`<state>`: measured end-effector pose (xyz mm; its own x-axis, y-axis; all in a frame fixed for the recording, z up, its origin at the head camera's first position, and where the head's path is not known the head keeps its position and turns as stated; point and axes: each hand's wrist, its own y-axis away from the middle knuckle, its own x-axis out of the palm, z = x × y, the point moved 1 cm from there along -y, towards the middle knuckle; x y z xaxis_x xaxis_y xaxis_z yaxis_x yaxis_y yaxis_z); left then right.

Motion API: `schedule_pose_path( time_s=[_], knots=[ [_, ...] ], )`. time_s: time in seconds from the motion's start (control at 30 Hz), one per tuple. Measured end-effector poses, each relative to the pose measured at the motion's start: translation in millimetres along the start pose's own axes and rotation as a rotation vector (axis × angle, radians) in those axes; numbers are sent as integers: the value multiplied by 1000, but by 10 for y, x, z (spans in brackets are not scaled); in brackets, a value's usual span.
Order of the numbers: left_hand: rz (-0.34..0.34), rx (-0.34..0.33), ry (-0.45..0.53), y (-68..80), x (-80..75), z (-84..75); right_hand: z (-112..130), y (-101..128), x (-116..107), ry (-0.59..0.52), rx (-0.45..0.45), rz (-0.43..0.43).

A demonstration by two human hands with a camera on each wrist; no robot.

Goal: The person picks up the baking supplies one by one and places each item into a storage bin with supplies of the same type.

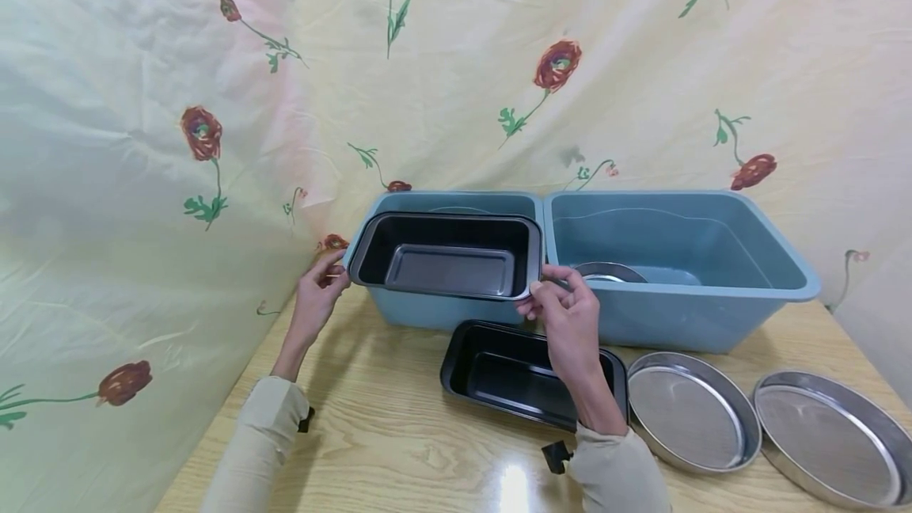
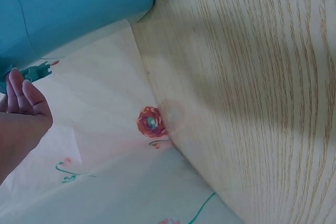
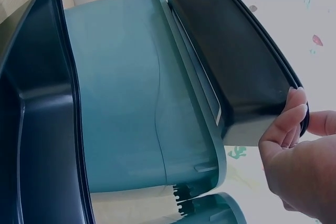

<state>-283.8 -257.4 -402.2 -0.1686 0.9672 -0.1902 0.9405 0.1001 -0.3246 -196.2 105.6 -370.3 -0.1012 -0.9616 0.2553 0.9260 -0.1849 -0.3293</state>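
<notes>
A dark loaf pan (image 1: 449, 267) is held up over the left blue bin (image 1: 442, 309), its hollow facing the head camera. My right hand (image 1: 570, 315) pinches the pan's near right corner between thumb and fingers. The right wrist view shows the pan's dark underside (image 3: 231, 51) above the bin's rim. My left hand (image 1: 321, 291) is at the bin's left end, its fingers (image 2: 21, 90) curled at the rim corner; its thumb is hidden in the left wrist view. A second loaf pan (image 1: 499, 370) rests on the table, partly behind my right forearm.
Beside the left bin stands a right blue bin (image 1: 684, 315) with a round metal pan (image 1: 609, 271) inside. Two round metal pans (image 1: 687, 414) (image 1: 830, 442) lie on the wooden table (image 1: 385, 434) at right. Flowered cloth (image 1: 427, 117) hangs behind and along the left side.
</notes>
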Motion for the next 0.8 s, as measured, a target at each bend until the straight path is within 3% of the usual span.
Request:
schedule_pose_path(
  time_s=[0.23, 0.8],
  knots=[
    [3, 30, -5, 19, -6, -4, -19, -34, 18, -15, -8, -4],
    [20, 27, 8, 10, 2, 22, -36, -92, 39, -26, -35, -26]
  ],
)
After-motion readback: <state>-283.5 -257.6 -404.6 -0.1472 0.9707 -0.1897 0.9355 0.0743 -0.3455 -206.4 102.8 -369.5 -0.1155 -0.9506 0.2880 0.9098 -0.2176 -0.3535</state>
